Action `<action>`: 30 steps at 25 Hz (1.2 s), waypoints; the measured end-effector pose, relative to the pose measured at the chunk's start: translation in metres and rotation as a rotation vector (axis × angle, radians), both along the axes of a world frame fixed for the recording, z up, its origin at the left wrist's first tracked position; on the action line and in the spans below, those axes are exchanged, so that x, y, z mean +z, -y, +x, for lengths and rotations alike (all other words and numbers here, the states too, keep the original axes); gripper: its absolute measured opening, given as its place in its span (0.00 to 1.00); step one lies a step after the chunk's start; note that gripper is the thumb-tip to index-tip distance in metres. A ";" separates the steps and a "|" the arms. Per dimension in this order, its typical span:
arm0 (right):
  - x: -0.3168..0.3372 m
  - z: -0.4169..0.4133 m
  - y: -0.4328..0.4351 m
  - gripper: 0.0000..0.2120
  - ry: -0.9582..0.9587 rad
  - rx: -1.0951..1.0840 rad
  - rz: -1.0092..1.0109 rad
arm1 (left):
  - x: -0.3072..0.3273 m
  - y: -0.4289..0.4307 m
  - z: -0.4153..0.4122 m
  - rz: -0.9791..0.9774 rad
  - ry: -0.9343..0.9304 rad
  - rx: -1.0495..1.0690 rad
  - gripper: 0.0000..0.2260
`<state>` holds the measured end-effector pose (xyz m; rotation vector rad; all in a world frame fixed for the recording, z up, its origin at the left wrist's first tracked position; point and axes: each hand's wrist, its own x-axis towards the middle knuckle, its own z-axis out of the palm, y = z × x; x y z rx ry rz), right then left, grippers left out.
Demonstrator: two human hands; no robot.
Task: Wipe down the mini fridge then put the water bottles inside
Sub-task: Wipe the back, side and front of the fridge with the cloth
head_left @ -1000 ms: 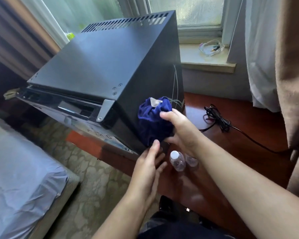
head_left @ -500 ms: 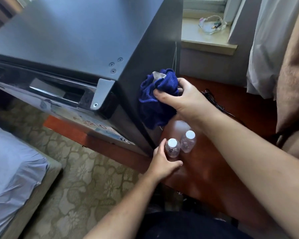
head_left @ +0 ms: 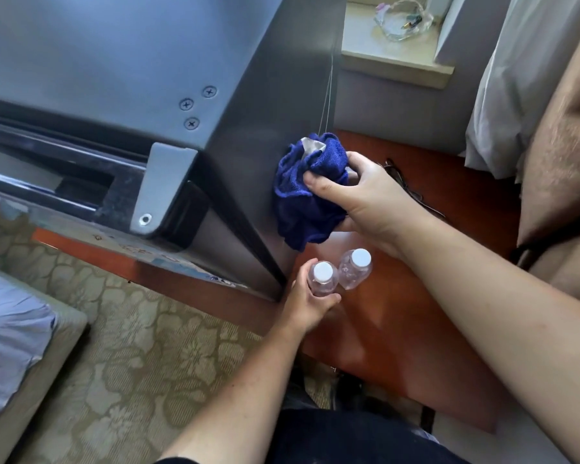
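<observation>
Since half a second ago the left hand (head_left: 307, 304) has curled closer round the nearer water bottle (head_left: 322, 281), lower centre, by the corner of the mini fridge (head_left: 114, 61) that fills the upper left. A second bottle (head_left: 355, 267) stands just beside it on the reddish table (head_left: 399, 329). Above them, the right hand (head_left: 365, 199) grips a bunched blue cloth (head_left: 302, 202) against the fridge's side wall.

Two white-capped bottles (head_left: 355, 269) beside dark fridge (head_left: 114, 61) (blue cloth (head_left: 302, 209) against side)
</observation>
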<state>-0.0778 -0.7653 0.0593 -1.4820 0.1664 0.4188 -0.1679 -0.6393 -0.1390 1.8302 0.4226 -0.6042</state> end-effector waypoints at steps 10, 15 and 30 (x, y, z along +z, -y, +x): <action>0.001 0.002 -0.001 0.18 -0.042 -0.026 0.038 | -0.028 0.017 0.002 -0.016 -0.105 -0.117 0.42; 0.000 0.001 -0.003 0.18 -0.061 -0.048 0.045 | -0.024 0.028 0.012 -0.084 -0.076 -0.202 0.44; -0.007 -0.048 -0.026 0.17 0.028 -0.135 0.172 | -0.022 0.024 0.000 -0.115 -0.098 0.063 0.28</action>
